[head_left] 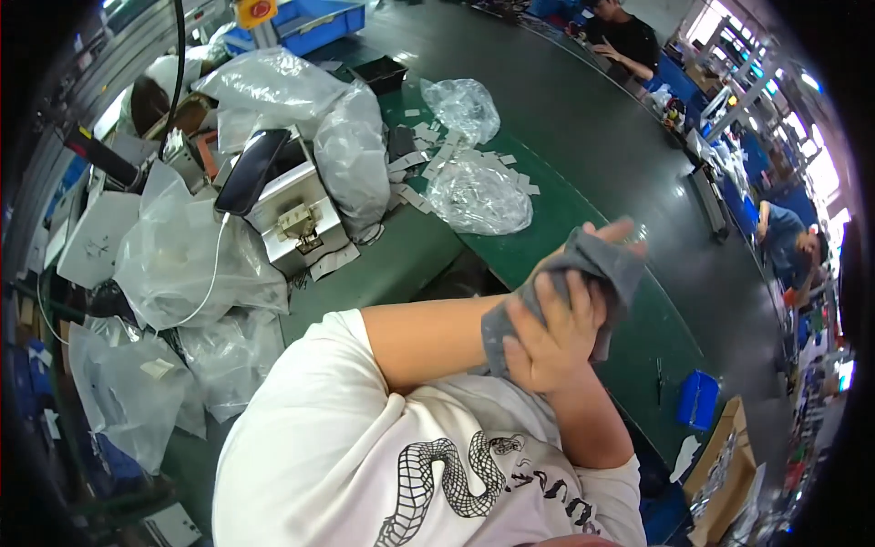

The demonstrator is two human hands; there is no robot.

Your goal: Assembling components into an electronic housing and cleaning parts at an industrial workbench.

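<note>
A grey cloth piece (602, 260), like a glove or a sleeve, is wrapped round my left hand and wrist. It hides most of my left hand (622, 232), whose stretched fingertips stick out past the far edge, blurred. My right hand (561, 339) lies over the cloth from the near side, its fingers curled round and pressing it. Both hands are raised over the right part of the green workbench (556, 187). Below them, my white shirt fills the lower middle of the view.
To the left, a phone (253, 169) leans on a metal fixture (299, 214) among large clear plastic bags (196, 246). Small grey flat pieces (412, 162) lie near crumpled plastic (478, 193). A blue bin (697, 399) and a cardboard box (725, 456) are at right. Co-workers sit farther off.
</note>
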